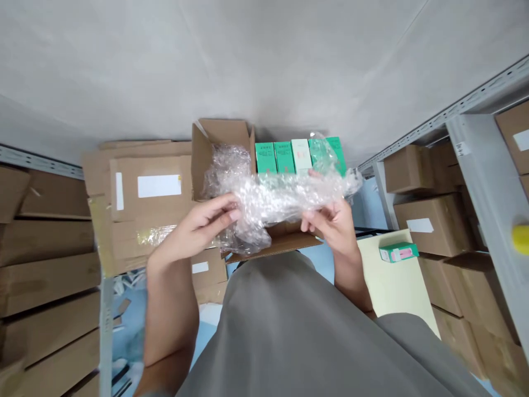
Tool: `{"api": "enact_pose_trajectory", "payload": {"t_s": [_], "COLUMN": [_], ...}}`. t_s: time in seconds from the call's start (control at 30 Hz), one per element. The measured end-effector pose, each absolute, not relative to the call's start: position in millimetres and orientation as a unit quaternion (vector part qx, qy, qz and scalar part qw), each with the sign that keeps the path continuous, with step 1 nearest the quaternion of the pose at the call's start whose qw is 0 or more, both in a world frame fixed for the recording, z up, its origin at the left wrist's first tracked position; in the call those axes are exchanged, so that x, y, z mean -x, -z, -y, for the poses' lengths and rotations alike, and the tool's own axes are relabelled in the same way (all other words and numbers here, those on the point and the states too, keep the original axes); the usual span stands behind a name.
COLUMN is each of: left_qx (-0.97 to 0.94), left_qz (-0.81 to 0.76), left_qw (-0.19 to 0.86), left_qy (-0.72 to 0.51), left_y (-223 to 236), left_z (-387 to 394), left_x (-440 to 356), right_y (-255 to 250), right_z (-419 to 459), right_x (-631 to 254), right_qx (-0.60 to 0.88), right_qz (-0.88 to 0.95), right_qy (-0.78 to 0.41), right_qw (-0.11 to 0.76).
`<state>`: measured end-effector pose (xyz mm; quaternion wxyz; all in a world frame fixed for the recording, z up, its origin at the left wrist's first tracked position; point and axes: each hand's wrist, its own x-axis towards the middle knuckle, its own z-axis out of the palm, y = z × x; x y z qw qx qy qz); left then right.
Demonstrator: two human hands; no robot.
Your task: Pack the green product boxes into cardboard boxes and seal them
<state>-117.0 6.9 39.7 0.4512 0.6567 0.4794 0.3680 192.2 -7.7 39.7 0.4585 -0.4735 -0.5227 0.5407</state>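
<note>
A crumpled sheet of clear bubble wrap (285, 196) stretches between my two hands, above an open cardboard box (223, 131). My left hand (215, 218) is closed on its left end, thumb and fingers pinching the film. At the other end my right hand (330, 218) grips the wrap, its fingers partly hidden by the plastic. More of the wrap bunches over the box's left side. Behind it stand several green boxes (265, 157) and a white box (301, 154) in a row, partly covered by the film.
Flattened cardboard (159, 212) with white labels lies to the left. Shelves of brown cartons (49, 275) line the left, and more cartons (433, 220) fill the right rack. A small green box (399, 252) lies on a pale yellow surface (397, 292) at right.
</note>
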Motion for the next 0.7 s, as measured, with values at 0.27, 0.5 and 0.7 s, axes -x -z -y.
{"api": "enact_pose_trajectory", "payload": {"t_s": [0.27,0.5,0.7], "left_qx": [-0.429,-0.465,-0.525], "left_qz": [-0.61,-0.559,-0.494], "left_qw": [0.431,0.468,0.547], "left_qy": [-0.508,-0.503,-0.425], "left_y": [-11.4,-9.6,-21.7], "left_z": [-0.8,14.8,12.0], "left_x": [116.5,113.8,72.8], "right_y": [-26.3,-41.4,-35.9], "right_z": [-8.9,13.8,23.4], "right_x": [-227.8,-224.7,-198.2], "right_qx": [0.557,0.536,0.471], "right_qz": [0.424,0.53,0.532], "right_qy": [-0.402,-0.501,-0.615], "right_qw": [0.59,0.426,0.341]}}
